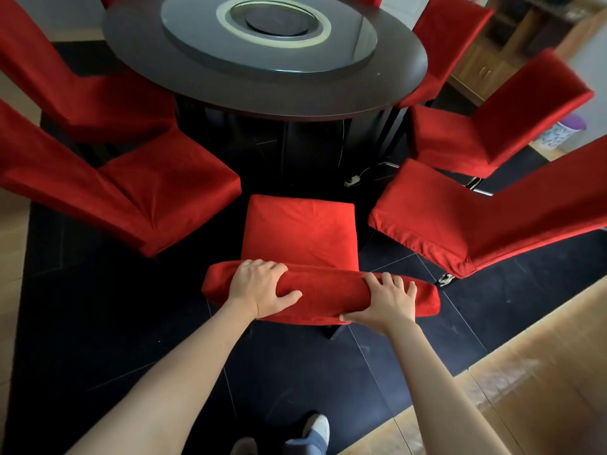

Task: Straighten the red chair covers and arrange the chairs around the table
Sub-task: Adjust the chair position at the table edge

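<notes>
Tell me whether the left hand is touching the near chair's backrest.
Touching. The head view shows the left hand gripping the top of the near chair's backrest, fingers over, thumb on the near face.

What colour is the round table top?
The round table top is dark brown, almost black; the head view shows it.

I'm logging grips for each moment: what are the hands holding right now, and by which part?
Both hands, left hand and right hand, grip the top edge of the backrest of the nearest red fabric-covered chair.

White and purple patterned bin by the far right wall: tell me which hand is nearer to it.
Right. The right hand grips the chair back's right end, on the patterned bin's side; the left hand grips its left part.
</notes>
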`<state>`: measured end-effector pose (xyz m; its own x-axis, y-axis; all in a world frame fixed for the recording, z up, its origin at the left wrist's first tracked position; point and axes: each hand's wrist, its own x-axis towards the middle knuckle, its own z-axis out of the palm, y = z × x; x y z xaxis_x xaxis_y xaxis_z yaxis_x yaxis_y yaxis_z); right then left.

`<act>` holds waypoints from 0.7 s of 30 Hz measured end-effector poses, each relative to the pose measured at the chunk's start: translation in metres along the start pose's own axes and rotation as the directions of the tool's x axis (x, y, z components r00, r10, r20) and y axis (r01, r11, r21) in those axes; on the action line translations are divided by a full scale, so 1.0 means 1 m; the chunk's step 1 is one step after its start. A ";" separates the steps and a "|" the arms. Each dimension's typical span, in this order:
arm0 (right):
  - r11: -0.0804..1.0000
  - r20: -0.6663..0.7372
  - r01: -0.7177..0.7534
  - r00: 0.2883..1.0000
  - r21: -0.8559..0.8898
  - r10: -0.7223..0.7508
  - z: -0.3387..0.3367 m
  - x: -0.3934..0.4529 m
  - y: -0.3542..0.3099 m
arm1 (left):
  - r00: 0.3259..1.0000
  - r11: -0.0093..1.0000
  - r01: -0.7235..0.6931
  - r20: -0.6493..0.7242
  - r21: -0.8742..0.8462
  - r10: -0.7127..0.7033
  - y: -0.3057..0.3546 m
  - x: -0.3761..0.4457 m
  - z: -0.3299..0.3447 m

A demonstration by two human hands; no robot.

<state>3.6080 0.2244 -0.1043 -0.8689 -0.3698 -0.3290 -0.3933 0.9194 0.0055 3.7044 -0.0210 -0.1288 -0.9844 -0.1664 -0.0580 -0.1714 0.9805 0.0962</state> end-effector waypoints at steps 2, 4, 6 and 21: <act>1.000 -0.005 -0.007 1.000 0.009 0.007 -0.001 0.006 -0.002 | 1.000 1.000 -0.005 -0.006 0.003 0.005 -0.004 0.007 0.000; 1.000 0.000 -0.016 1.000 0.014 0.016 -0.002 0.012 -0.003 | 1.000 1.000 -0.012 -0.005 0.000 0.012 -0.008 0.014 0.000; 1.000 -0.006 -0.018 1.000 0.024 0.018 -0.003 0.019 -0.003 | 1.000 1.000 -0.014 -0.010 0.001 0.014 -0.010 0.022 0.001; 0.996 0.028 -0.034 0.999 0.083 0.032 -0.015 0.052 0.001 | 0.999 1.000 -0.023 -0.045 0.005 0.023 -0.013 0.054 0.001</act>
<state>3.5579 0.2046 -0.1067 -0.8722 -0.3362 -0.3553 -0.3371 0.9395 -0.0613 3.6535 -0.0426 -0.1338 -0.9889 -0.1480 -0.0113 -0.1484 0.9846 0.0921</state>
